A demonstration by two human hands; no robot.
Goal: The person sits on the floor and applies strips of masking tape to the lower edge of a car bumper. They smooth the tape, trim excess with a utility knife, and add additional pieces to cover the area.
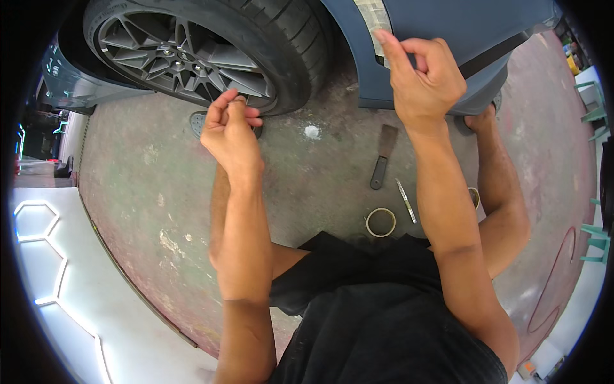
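My right hand (427, 83) is raised beside the wheel arch of a blue car body panel (441, 32), its thumb and forefinger pinched together. Whatever may be between them is too small to make out. Just behind its fingertips, a pale masking strip (376, 19) lies along the arch edge. In front of the wheel (179, 61), with its grey spokes and black tire (284, 38), is my left hand (231, 134). Its fingers are curled in toward the thumb, and what they hold, if anything, cannot be seen.
On the worn floor (307, 173) lie a scraper (382, 163), a slim cutter knife (406, 201) and a tape roll (381, 223). Another roll (474, 197) shows partly behind my right arm. White powder (311, 132) sits near the tire. A wall with lit hexagon tubes (48, 256) stands left.
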